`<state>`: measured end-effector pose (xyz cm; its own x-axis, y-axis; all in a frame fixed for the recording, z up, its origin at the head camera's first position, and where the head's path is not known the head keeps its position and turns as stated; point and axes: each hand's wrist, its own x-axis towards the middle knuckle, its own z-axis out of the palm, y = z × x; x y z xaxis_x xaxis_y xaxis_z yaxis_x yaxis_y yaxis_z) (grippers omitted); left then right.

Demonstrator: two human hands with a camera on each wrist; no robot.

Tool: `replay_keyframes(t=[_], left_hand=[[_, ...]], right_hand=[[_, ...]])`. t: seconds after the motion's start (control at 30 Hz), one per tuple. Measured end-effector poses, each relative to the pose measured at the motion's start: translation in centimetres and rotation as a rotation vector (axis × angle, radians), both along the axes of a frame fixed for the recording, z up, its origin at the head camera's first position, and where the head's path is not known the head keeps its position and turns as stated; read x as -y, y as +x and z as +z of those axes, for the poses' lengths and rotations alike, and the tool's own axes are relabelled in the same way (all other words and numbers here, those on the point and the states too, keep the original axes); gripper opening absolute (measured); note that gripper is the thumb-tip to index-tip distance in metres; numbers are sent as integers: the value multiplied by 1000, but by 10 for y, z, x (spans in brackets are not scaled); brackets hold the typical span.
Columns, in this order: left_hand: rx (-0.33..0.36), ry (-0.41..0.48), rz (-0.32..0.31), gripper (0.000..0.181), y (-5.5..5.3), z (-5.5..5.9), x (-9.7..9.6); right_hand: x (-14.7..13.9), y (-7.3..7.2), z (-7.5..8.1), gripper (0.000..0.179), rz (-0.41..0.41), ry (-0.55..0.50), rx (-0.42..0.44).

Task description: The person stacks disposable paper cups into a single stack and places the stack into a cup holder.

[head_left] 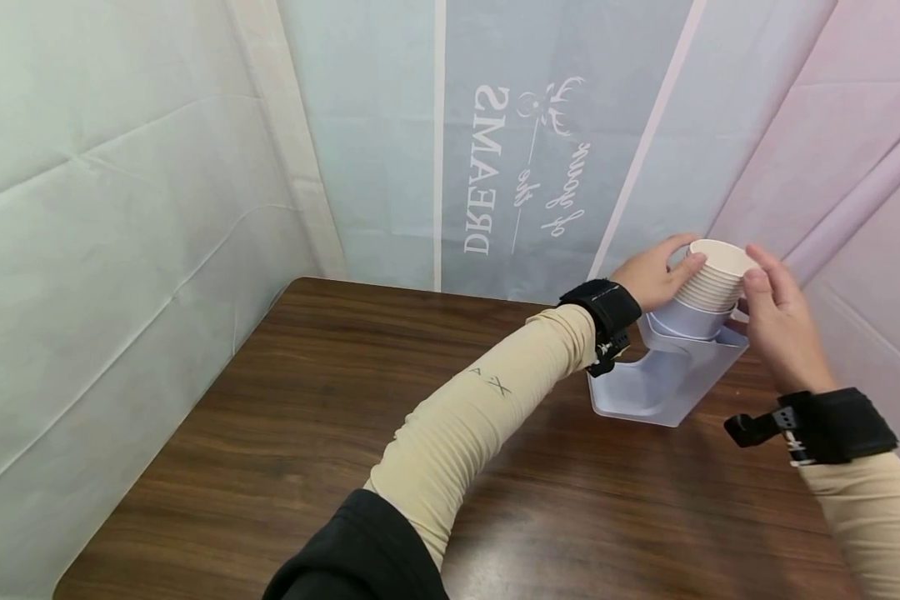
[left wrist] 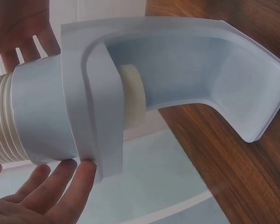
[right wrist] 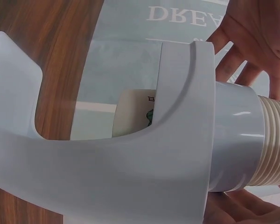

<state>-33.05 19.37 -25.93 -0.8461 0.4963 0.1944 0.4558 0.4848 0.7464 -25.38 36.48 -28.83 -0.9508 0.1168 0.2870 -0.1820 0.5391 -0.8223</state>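
A stack of white paper cups (head_left: 708, 287) stands in the round collar of a pale blue-grey cup dispenser (head_left: 678, 379). My left hand (head_left: 652, 273) holds the stack from the left, its thumb at the top rim. On the other side, my right hand (head_left: 783, 333) holds it too, thumb and fingers near the rim. In the left wrist view, left-hand fingertips (left wrist: 86, 170) touch the dispenser's collar. Below the collar, a cup's lower end (right wrist: 133, 112) with a green print shows in the right wrist view. The stack's inside is mostly hidden.
The dispenser rests toward the far right of a dark wood table (head_left: 285, 433). Fabric walls close in behind it; the grey-blue back one (head_left: 540, 167) carries mirrored lettering, and a pink one (head_left: 870, 275) stands near the right hand.
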Motion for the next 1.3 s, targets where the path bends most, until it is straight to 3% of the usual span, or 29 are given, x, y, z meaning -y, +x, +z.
replay_keyframes(t=[0.27, 0.53, 0.83, 1.3], left_hand=[[30, 49, 11, 43, -1, 0, 1], [5, 49, 17, 36, -4, -3, 2], [9, -7, 0, 36, -9, -12, 1], [30, -30, -34, 38, -17, -26, 2]], right_hand=[[-2, -2, -2, 56, 28, -57, -1], [-6, -2, -6, 55, 90, -264, -24], [-5, -3, -9, 55, 35, -14, 47], [-4, -2, -16, 55, 14, 91, 4]])
